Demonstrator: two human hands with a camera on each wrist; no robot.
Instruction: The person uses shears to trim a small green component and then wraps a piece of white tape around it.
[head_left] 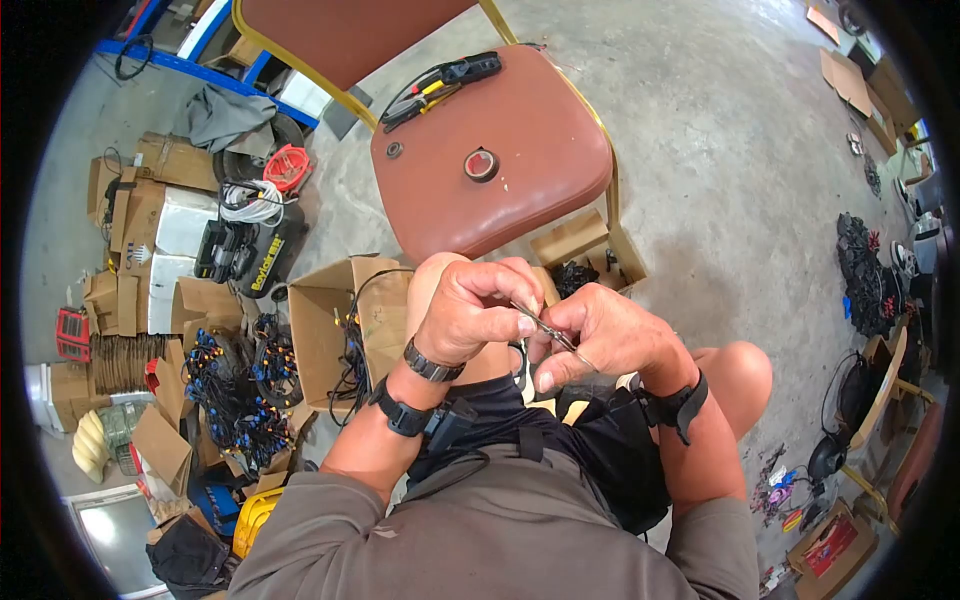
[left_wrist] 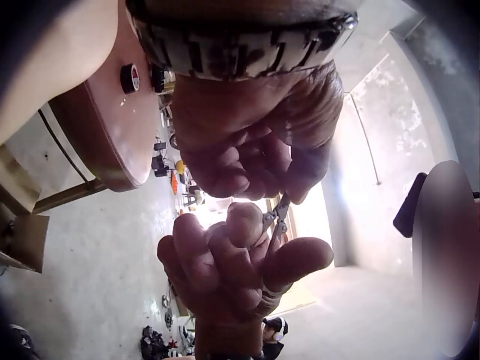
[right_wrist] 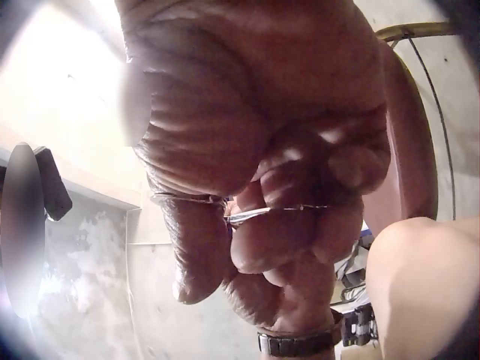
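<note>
Above my lap, both hands hold a thin, dark metal piece with fine wire-like ends [head_left: 553, 332]; its exact kind I cannot tell. My left hand [head_left: 472, 308] pinches the upper end between thumb and index finger. The lower end lies in my right hand [head_left: 615, 335], between its thumb and bent fingers. In the left wrist view, the piece [left_wrist: 280, 221] has narrow crossing arms that bridge the two hands. A thin wire [right_wrist: 300, 206] runs across the fingers in the right wrist view, partly hidden by them.
A brown padded chair [head_left: 540, 150] stands ahead, bearing a roll of tape [head_left: 481, 164], a small ring [head_left: 394, 150] and a black clamp-like tool with cables [head_left: 470, 68]. Cardboard boxes [head_left: 330, 300] and tangled wiring [head_left: 240, 390] crowd the left. More boxes and parts line the right.
</note>
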